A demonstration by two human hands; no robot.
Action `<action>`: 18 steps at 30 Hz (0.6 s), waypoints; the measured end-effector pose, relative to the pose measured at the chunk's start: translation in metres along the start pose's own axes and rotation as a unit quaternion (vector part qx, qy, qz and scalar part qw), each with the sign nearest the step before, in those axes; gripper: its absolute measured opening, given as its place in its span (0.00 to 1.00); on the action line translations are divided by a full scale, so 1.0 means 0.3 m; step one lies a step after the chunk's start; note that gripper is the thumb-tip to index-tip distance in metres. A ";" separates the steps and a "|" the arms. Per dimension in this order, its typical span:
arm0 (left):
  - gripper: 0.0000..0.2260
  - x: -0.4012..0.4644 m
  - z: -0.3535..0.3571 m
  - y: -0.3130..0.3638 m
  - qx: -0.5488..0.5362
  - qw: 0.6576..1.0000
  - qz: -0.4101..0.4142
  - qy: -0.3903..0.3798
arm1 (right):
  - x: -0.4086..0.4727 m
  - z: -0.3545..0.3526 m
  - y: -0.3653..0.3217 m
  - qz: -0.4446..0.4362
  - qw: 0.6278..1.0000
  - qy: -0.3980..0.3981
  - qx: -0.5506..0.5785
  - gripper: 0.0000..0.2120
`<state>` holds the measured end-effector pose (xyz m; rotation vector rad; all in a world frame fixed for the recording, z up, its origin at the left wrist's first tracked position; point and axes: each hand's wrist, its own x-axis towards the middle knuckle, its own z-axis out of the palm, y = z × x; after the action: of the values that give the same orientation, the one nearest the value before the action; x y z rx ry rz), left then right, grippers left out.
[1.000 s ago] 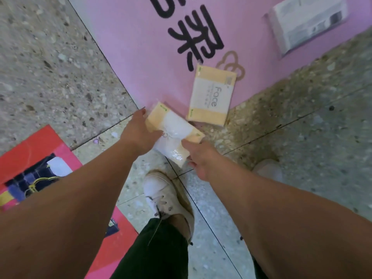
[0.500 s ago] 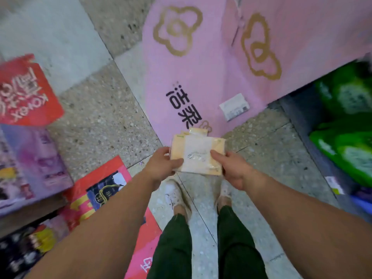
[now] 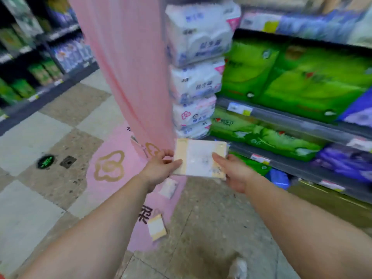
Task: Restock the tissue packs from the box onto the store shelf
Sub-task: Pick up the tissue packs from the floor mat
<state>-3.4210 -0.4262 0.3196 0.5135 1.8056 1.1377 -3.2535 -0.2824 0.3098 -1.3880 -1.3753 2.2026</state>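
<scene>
I hold a flat tissue pack (image 3: 198, 158), white with beige ends, in front of me at mid-frame. My left hand (image 3: 159, 168) grips its left edge and my right hand (image 3: 233, 172) grips its right edge. The pack hangs level in the air near a pink display column (image 3: 128, 67), beside a stack of white tissue bundles (image 3: 197, 73). Two more tissue packs lie on the pink floor mat: one (image 3: 157, 228) near black lettering, another (image 3: 168, 188) just below my left wrist. No box is in view.
Store shelves (image 3: 281, 117) on the right carry green and purple packages with price tags on their rails. Darker shelves (image 3: 40, 57) line the far left aisle. The floor is speckled tile with a round green drain marker (image 3: 45, 162). My shoe (image 3: 238, 267) shows at the bottom.
I have risen from the floor with the pack in both hands. The view swung up from the pink mat to the shelves, and the pack came up to shelf height.
</scene>
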 end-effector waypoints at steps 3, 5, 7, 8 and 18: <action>0.17 0.012 0.291 0.204 0.036 0.996 0.064 -0.050 | -0.162 -0.280 -0.106 -0.068 0.993 0.083 0.056 0.13; 0.21 0.008 0.516 0.314 0.059 0.990 0.092 -0.093 | -0.283 -0.489 -0.157 -0.099 0.984 0.132 0.074 0.10; 0.15 -0.003 0.739 0.409 0.069 0.982 0.121 -0.125 | -0.396 -0.698 -0.202 -0.130 0.975 0.166 0.074 0.09; 0.11 -0.027 0.870 0.461 0.074 0.977 0.132 -0.148 | -0.469 -0.813 -0.221 -0.143 0.970 0.185 0.070 0.09; 0.15 -0.314 1.929 0.897 0.063 0.909 0.241 -0.334 | -1.067 -1.780 -0.398 -0.276 0.906 0.316 0.063 0.16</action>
<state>-2.9077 -0.0822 0.5051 1.3058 1.1727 0.9852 -2.6932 -0.0831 0.5296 -1.2877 -1.1578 1.2930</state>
